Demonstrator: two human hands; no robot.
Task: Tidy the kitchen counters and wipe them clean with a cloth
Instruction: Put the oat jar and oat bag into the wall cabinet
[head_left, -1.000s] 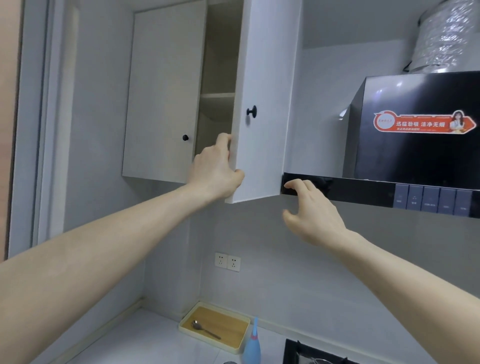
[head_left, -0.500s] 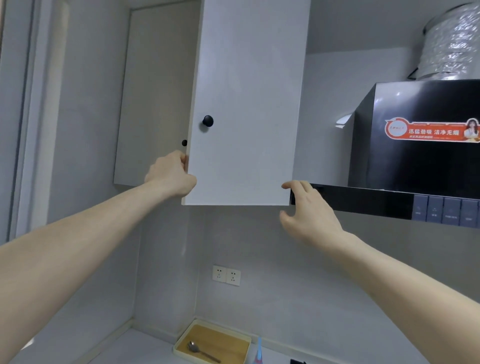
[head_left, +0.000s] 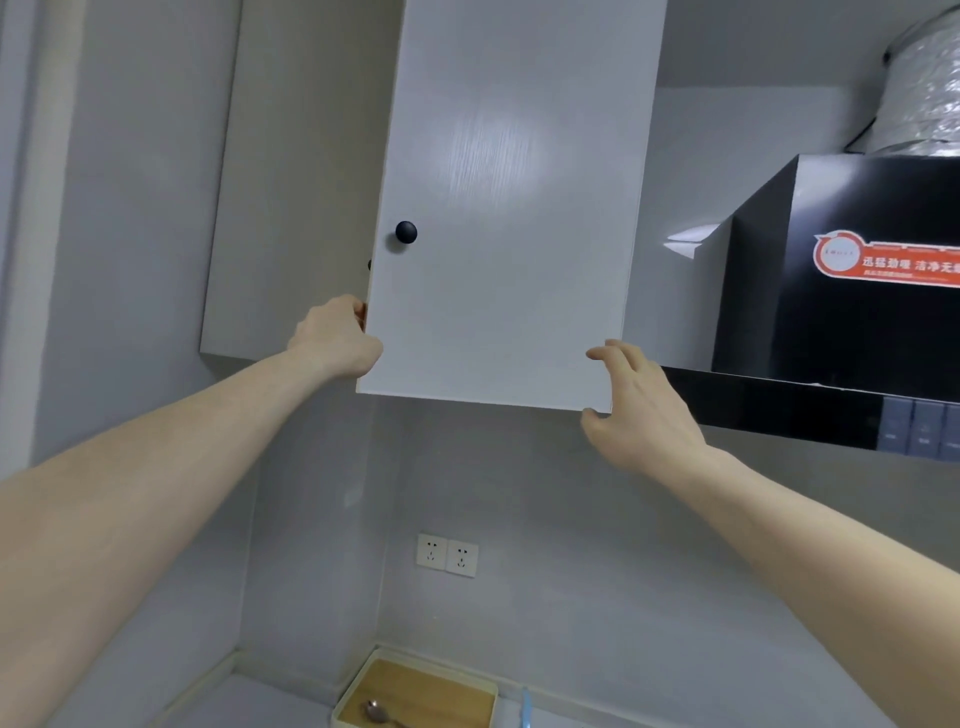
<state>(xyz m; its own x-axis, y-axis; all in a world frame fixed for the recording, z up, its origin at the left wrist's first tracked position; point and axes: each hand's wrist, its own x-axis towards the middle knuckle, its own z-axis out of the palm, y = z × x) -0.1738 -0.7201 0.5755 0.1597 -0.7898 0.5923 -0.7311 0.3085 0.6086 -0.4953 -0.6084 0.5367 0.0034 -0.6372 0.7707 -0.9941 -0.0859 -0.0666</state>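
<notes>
A white wall cabinet hangs over the counter. Its right door (head_left: 509, 218), with a round black knob (head_left: 405, 232), faces me nearly flat. My left hand (head_left: 335, 338) grips the door's lower left edge, fingers curled round it. My right hand (head_left: 641, 410) is at the door's lower right corner with fingers spread and relaxed, holding nothing. The left cabinet door (head_left: 296, 182) is closed. No cloth is in view.
A black range hood (head_left: 841, 306) with an orange sticker juts out on the right, a silver duct (head_left: 930, 88) above it. Two wall sockets (head_left: 447, 554) sit below. On the counter lies a tray (head_left: 358, 686) with a wooden base and a spoon (head_left: 382, 713).
My left hand has swung the right cabinet door from open to nearly closed, hiding the shelves. My right hand stayed by the door's lower right corner.
</notes>
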